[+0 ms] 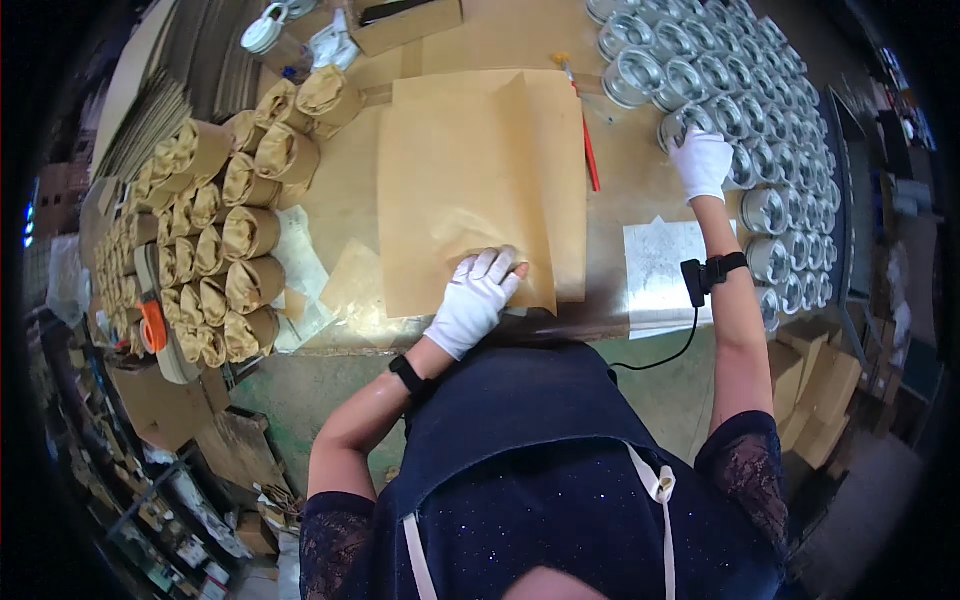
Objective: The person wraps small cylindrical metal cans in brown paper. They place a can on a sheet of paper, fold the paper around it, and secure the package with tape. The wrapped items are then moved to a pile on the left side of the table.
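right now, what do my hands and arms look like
Your left hand and right hand wear white gloves. The left wrist has a black band; the right forearm, a black strap with a boxy device and cable. Short dark sleeves have lace.

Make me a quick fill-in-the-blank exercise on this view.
The left hand, on the brown paper, wears a glove coloured ____.
The right hand touches a silvery round part to the brown paper's ____.
The thin brush handle is coloured ____.
Paper-wrapped cylinders sit ____ of the brown paper.
Missing words: white; right; red; left.
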`<state>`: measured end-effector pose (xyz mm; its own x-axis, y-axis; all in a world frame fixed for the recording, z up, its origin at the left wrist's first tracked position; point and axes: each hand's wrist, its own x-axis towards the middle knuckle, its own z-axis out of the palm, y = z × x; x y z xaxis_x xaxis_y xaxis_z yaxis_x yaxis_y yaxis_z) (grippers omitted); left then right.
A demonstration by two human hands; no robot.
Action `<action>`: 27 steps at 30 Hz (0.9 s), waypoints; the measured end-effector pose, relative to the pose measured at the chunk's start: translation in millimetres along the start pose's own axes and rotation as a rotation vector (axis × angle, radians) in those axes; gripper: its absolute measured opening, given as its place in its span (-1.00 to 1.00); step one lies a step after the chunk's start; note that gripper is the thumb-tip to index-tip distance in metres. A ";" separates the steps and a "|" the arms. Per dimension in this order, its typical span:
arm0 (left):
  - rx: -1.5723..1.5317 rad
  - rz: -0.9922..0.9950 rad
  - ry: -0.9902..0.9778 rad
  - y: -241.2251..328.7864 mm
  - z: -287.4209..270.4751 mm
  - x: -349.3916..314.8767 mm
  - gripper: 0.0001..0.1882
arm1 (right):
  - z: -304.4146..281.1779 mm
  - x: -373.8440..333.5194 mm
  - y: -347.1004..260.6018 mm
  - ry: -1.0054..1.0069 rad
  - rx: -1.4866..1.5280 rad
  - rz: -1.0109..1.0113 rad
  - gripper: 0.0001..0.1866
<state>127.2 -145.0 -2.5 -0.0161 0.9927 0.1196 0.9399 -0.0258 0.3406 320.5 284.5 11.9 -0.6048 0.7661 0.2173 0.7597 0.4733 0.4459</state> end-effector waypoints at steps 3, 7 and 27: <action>0.010 -0.009 -0.031 4.5 3.1 8.9 -0.41 | 19.4 18.7 14.0 -0.106 0.035 -0.011 -0.44; -0.059 0.024 -0.053 5.5 -7.6 4.9 -0.36 | 2.0 28.9 25.2 -0.366 0.378 0.011 -0.33; -0.134 -0.255 0.260 -14.4 -50.6 -21.9 -0.79 | -149.0 -93.3 -217.0 -1.528 1.999 0.157 -0.50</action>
<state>96.8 -172.4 37.2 -0.3457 0.9066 0.2418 0.8419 0.1859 0.5067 176.5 45.6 24.2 -0.7270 0.0473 -0.6850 0.5307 -0.5943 -0.6043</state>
